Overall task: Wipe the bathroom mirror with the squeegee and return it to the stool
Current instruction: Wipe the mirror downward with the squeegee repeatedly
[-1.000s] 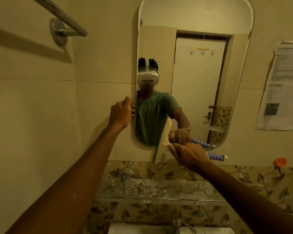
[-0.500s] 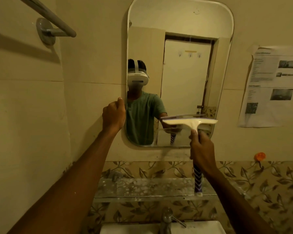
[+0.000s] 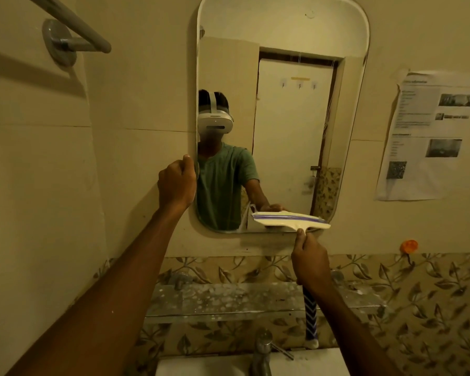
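Note:
A tall rounded mirror hangs on the cream wall. My left hand is closed around the mirror's left edge, about two thirds of the way down. The squeegee has a white head lying level across the mirror's lower right corner, tilted slightly, with a purple strip along the blade. My right hand is wrapped around its neck, just below the head. The blue-and-white striped handle sticks out below my fist, down in front of the shelf. The stool is out of view.
A speckled glass shelf runs under the mirror, above a tap and a white basin. A metal towel rail is fixed at upper left. A printed sheet and an orange hook are on the right wall.
The squeegee head turned from upright near the mirror's lower middle to level, then slid down to the lower right corner. My left hand stayed on the mirror's edge.

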